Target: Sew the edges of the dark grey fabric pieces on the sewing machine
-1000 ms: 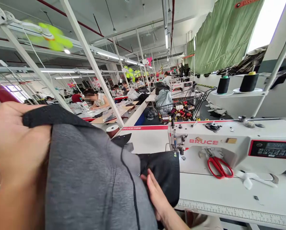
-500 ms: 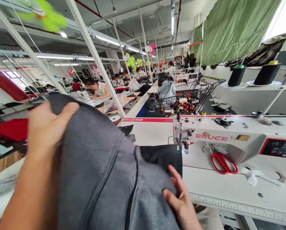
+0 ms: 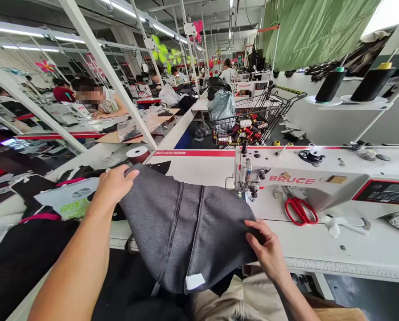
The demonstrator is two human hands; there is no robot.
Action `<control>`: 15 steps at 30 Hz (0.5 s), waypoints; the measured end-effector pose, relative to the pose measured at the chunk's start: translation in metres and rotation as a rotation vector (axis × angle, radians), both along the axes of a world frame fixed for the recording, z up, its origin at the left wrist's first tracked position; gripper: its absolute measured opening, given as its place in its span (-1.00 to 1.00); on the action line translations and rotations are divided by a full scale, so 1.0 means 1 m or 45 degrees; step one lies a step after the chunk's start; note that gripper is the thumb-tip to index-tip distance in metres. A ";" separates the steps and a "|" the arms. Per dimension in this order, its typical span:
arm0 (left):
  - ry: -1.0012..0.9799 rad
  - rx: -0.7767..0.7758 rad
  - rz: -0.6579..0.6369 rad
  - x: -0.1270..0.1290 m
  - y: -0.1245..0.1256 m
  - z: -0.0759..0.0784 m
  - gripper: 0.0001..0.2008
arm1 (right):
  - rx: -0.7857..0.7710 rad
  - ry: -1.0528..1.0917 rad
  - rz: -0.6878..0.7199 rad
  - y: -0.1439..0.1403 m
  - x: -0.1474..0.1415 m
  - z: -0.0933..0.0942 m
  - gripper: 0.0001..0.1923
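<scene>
A dark grey fabric piece [image 3: 215, 218] with two dark seams running down it is stretched between my hands, above my lap and the front of the sewing table. Near its lower edge shows a small white label [image 3: 195, 281]. My left hand [image 3: 115, 185] is closed on the upper left corner, thumb on top. At the right edge my right hand [image 3: 268, 245] grips the cloth between thumb and fingers. Just behind the fabric stands a white sewing machine [image 3: 322, 171]; the cloth hides its needle area.
Red-handled scissors [image 3: 299, 211] lie under the machine arm. Black thread cones [image 3: 331, 84] stand at the upper right. A wire cart [image 3: 269, 111] holds spools behind the machine. Dark cloth pieces [image 3: 28, 254] are heaped at left. A co-worker [image 3: 100, 100] sits farther back.
The fabric has come down and spread flatter, bringing its white label into view. My left hand has lowered and moved right. The camera view has tilted down and shifted.
</scene>
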State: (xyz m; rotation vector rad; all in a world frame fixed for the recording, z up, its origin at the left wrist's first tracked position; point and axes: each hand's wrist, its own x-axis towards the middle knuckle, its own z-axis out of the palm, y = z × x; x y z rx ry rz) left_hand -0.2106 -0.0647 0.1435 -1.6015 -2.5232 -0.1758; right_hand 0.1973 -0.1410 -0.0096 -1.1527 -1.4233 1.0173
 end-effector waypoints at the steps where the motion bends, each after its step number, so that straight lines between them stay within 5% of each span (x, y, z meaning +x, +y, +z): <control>1: 0.033 -0.033 -0.021 0.004 0.003 -0.005 -0.57 | 0.019 -0.049 0.004 0.005 -0.004 -0.002 -0.72; 4: 0.018 -0.104 -0.255 0.040 0.013 -0.028 -0.52 | 0.098 -0.226 0.066 0.015 -0.019 -0.012 -0.63; 8: -0.436 -0.206 -0.958 0.127 0.015 -0.065 -0.54 | 0.246 -0.351 0.210 0.018 -0.037 -0.015 -0.47; 10: -0.470 -0.226 -1.181 0.168 0.015 -0.081 -0.53 | 0.306 -0.369 0.245 0.018 -0.040 -0.012 -0.41; 15: -0.462 -0.253 -1.416 0.211 0.030 -0.102 -0.53 | 0.400 -0.344 0.252 0.015 -0.034 -0.008 -0.36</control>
